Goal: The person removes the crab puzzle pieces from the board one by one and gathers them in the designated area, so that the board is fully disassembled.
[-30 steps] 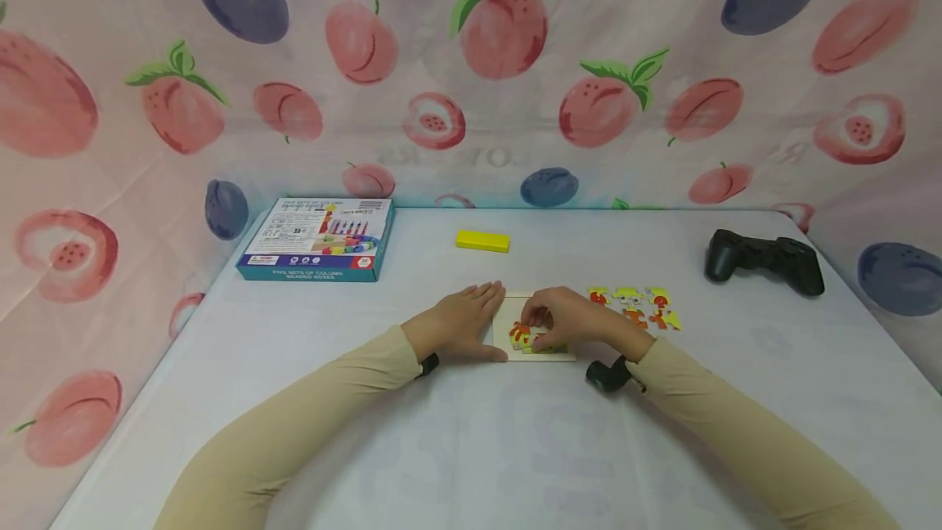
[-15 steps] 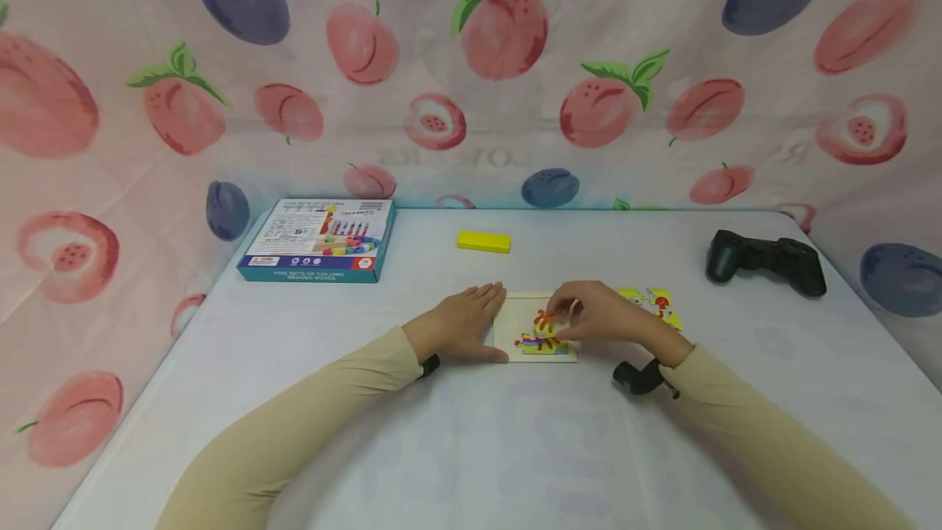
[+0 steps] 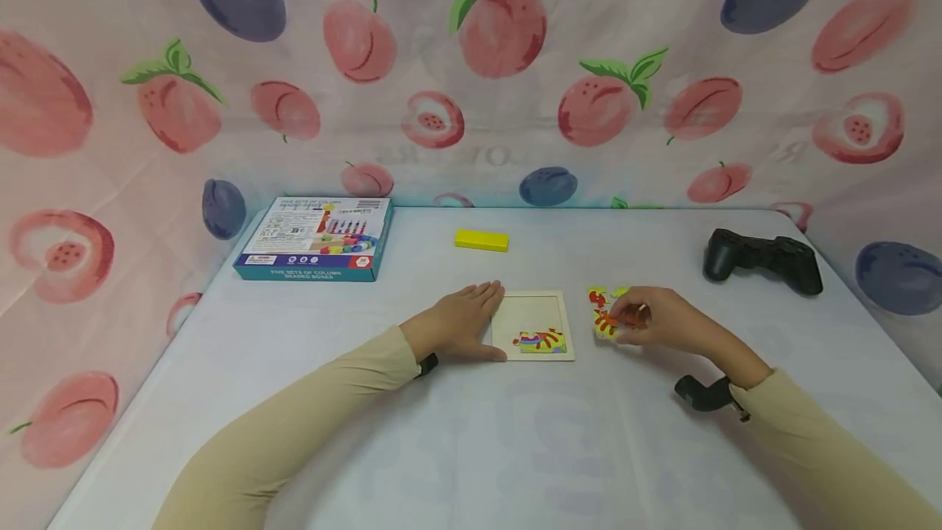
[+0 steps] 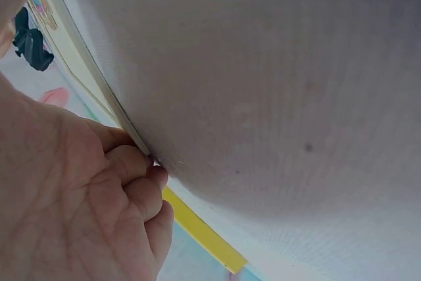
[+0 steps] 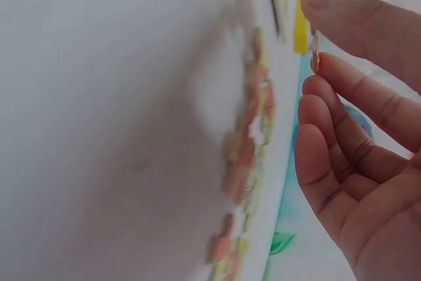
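A pale wooden puzzle tray (image 3: 526, 314) lies on the table, with joined yellow and red jigsaw pieces (image 3: 541, 342) in its lower right part. My left hand (image 3: 462, 324) rests along the tray's left edge, fingers extended at the upper corner and thumb at the lower one. In the left wrist view its fingertips touch the tray's rim (image 4: 99, 87). To the right of the tray, my right hand (image 3: 666, 321) pinches a yellow-red jigsaw piece (image 3: 605, 325) between thumb and finger. Loose jigsaw pieces (image 3: 597, 297) lie beneath and behind that hand, partly hidden by it.
A yellow block (image 3: 482, 240) lies behind the tray. At the back left is a flat toy box (image 3: 316, 240), and a black game controller (image 3: 764, 262) sits at the back right. A fruit-patterned cloth (image 3: 500, 137) hangs behind the table.
My right hand has carried the jigsaw piece off the tray to the right, over by the loose pieces. The left hand has stayed on the tray's edge.
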`<state>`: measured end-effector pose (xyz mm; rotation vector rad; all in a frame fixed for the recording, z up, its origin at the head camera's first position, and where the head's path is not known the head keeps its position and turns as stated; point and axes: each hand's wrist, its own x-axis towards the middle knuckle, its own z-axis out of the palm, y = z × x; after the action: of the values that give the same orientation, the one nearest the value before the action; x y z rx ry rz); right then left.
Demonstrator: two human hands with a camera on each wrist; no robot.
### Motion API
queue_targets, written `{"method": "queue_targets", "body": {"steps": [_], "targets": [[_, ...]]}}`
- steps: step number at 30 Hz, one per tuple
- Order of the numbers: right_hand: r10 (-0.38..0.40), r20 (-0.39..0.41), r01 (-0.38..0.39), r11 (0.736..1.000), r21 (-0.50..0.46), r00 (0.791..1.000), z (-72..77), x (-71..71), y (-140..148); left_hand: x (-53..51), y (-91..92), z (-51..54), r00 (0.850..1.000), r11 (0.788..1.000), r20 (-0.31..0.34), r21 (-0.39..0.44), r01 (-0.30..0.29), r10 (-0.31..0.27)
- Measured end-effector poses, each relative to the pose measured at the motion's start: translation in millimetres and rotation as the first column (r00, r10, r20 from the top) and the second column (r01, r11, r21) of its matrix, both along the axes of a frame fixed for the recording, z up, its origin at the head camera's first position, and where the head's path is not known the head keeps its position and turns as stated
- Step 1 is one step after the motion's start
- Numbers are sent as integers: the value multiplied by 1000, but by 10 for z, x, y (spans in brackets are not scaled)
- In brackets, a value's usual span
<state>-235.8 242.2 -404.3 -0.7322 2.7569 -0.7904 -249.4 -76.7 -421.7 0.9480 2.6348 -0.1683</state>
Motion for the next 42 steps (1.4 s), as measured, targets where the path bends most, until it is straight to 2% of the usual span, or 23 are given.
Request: {"method": "queue_targets", "body": {"steps": [9, 14, 34, 38, 42], "targets": [[3, 60, -4, 1000, 19, 998, -100, 34, 78, -1, -3, 3, 1000, 1000, 8, 5, -13, 13], [33, 69, -35, 999, 20, 997, -109, 34, 77, 6, -2, 7, 1000, 1000, 5, 12, -12, 12], [56, 106, -62, 997, 54, 993, -92, 37, 73, 17, 12, 4, 1000, 1000, -8, 12, -3, 3], [67, 80, -72, 996, 58, 995, -67, 29, 43, 9, 9, -6, 1000, 1000, -5, 8, -1, 1], [124, 39, -124, 992, 22, 992, -32, -8, -85, -5, 3, -26, 1000, 1000, -5, -3, -1, 1]]}}
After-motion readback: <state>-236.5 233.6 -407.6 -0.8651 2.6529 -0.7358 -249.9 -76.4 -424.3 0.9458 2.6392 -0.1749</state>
